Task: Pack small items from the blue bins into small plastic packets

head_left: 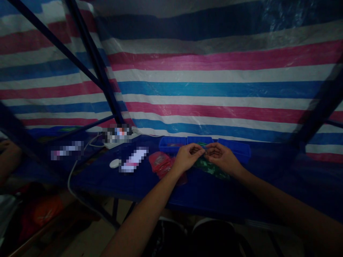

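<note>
My left hand (188, 156) and my right hand (224, 157) meet above the blue table, fingertips pinched close together. Whatever they pinch is too small and dim to make out. Beneath and between them lie shiny green packets (210, 168). Just left of my left hand is a loose pile of red, partly clear packets (161, 163), some partly covered by my forearm. Behind my hands stand a left blue bin (164, 145), a middle blue bin (199, 139) and a right blue bin (242, 150). A few small items show in the left bin.
On the blue table (107, 182) to the left are a blurred-out phone-like object (134, 159), a small white round object (115, 164) and a white power strip (118, 142) with a cable. Blue metal posts (103, 84) frame a striped sheet (214, 89). Another person's arm (9, 155) shows far left.
</note>
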`<act>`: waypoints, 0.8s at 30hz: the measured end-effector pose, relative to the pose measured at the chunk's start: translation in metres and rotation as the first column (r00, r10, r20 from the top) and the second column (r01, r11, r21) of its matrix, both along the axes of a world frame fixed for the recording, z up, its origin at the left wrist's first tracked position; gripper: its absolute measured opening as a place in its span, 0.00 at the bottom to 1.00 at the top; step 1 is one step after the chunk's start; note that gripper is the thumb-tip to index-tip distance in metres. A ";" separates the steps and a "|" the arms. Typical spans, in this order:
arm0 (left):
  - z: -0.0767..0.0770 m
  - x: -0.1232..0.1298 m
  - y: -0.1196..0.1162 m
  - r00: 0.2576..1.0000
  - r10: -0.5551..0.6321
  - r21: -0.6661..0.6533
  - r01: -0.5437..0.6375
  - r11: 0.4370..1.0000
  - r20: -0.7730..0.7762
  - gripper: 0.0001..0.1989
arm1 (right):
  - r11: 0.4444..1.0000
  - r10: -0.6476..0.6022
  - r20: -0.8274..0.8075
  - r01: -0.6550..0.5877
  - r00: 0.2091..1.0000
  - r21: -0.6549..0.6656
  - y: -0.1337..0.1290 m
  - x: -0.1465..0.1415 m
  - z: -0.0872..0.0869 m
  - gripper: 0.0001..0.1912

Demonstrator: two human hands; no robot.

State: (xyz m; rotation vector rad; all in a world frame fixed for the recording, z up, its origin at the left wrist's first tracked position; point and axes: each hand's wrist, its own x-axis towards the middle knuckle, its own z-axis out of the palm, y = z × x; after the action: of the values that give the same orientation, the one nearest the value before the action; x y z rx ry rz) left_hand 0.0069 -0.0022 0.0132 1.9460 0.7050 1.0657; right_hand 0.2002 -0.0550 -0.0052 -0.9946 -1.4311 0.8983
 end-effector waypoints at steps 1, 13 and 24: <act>0.001 -0.001 -0.001 1.000 -0.008 0.009 0.008 1.000 -0.020 0.15 | 1.000 0.003 0.006 -0.003 1.000 -0.004 0.000 0.000 0.000 0.24; 0.004 -0.002 -0.003 0.980 -0.083 0.038 0.091 0.995 -0.179 0.18 | 1.000 0.016 0.063 -0.015 0.998 -0.008 -0.002 0.006 0.003 0.21; -0.003 -0.001 -0.002 0.988 -0.132 -0.024 0.131 0.991 -0.074 0.15 | 0.998 -0.053 0.081 0.054 0.995 -0.012 -0.004 0.006 0.007 0.19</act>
State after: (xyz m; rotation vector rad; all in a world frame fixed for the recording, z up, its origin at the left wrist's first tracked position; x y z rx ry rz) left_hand 0.0061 -0.0038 0.0106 1.9959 0.6160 0.9068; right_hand 0.2058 -0.0590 0.0019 -1.0856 -1.4600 0.8388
